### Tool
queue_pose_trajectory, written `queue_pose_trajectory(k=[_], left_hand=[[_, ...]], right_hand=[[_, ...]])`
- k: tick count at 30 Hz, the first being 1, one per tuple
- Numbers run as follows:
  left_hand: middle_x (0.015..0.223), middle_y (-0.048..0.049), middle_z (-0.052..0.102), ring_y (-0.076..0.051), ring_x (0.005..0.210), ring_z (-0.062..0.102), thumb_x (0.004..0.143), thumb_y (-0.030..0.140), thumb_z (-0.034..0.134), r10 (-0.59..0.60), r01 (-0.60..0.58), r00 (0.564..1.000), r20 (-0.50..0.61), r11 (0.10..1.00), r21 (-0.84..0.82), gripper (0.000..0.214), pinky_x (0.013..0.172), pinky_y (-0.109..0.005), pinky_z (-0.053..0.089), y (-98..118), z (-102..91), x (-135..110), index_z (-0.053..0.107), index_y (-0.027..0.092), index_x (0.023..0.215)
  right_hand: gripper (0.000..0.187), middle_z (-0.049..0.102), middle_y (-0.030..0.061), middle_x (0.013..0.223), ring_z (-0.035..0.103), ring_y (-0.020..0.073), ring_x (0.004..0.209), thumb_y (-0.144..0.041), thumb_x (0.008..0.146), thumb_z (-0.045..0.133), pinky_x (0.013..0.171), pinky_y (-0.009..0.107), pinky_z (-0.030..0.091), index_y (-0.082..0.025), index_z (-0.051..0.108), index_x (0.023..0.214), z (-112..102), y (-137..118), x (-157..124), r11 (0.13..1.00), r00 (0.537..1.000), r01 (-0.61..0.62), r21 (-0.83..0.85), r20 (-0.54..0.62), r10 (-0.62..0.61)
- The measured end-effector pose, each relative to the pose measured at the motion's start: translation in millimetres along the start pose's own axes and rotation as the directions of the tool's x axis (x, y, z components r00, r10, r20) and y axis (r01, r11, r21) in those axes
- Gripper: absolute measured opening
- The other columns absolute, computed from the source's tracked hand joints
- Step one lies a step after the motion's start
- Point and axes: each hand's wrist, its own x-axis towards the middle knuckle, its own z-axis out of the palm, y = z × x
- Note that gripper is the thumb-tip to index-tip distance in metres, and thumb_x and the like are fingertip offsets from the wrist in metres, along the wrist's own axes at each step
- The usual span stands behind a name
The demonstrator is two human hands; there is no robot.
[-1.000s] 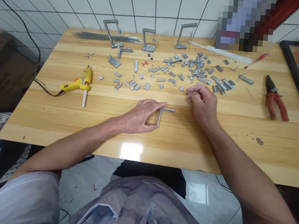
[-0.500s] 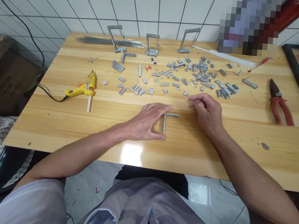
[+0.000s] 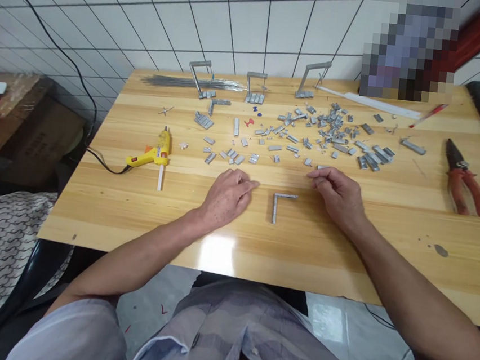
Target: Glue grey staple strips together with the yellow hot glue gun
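My left hand (image 3: 227,198) rests on the wooden table (image 3: 168,218) with its fingers curled in and the index finger pointing right; nothing shows in it. To its right, apart from both hands, lies an L-shaped piece of grey metal staple strips (image 3: 275,207). My right hand (image 3: 340,194) is on the other side of that piece, its fingertips pressed together. Whatever they may hold is too small or hidden to make out. Just beyond these fingertips lies a short staple strip (image 3: 323,167).
Many loose staple pieces (image 3: 330,121) are scattered behind my hands. Three small upright staple frames (image 3: 255,88) stand at the back near a wire bundle (image 3: 164,80). A yellow glue gun (image 3: 162,147) is at left, red-handled pliers (image 3: 463,181) at right.
My left hand has gone from spread around the L-shaped piece to curled and drawn back left of it. My right hand keeps its pinched shape. The whole view has shifted slightly.
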Motion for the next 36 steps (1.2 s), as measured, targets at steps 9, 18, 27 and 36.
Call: queue_pose_trajectory(k=[9,18,27,36], left_hand=[[0.098,-0.0074,0.074,-0.021,0.089,0.066,0.091,0.009,0.057,0.029,-0.026,0.999,-0.044,0.998,0.063,0.024,0.081,-0.037,0.054,0,5.2,2,0.075,0.018,0.102],[0.099,-0.0086,0.077,-0.021,0.088,0.067,0.091,0.011,0.057,0.118,-0.103,0.990,-0.081,0.980,0.168,0.024,0.080,-0.037,0.055,0,8.5,1,0.076,0.019,0.102],[0.099,-0.0095,0.078,-0.021,0.091,0.070,0.090,0.012,0.058,0.109,-0.081,0.987,-0.119,0.971,0.224,0.021,0.086,-0.037,0.057,1,9.2,1,0.075,0.018,0.101],[0.098,-0.0089,0.074,-0.023,0.096,0.068,0.088,0.010,0.057,0.041,-0.021,0.995,-0.091,0.977,0.211,0.017,0.092,-0.040,0.055,-2,12.1,3,0.070,0.019,0.094]], right_hand=[[0.020,0.070,-0.0009,0.073,0.056,0.0152,0.063,-0.028,0.088,0.056,0.063,0.029,0.047,-0.025,0.076,0.091,3,0,1,1.000,1.000,0.004,-0.031,0.019,-0.004],[0.023,0.069,-0.0002,0.073,0.056,0.0164,0.063,-0.028,0.086,0.056,0.068,0.031,0.046,-0.023,0.077,0.093,8,3,4,0.999,0.999,0.027,-0.027,0.029,-0.026],[0.026,0.071,0.0013,0.074,0.058,0.0190,0.066,-0.027,0.082,0.053,0.068,0.033,0.045,-0.024,0.077,0.092,17,5,7,0.998,0.998,0.064,0.019,0.008,-0.065],[0.030,0.071,0.0015,0.072,0.059,0.0201,0.067,-0.027,0.079,0.052,0.071,0.034,0.046,-0.023,0.078,0.093,16,7,12,0.998,0.998,0.057,0.017,0.026,-0.058]])
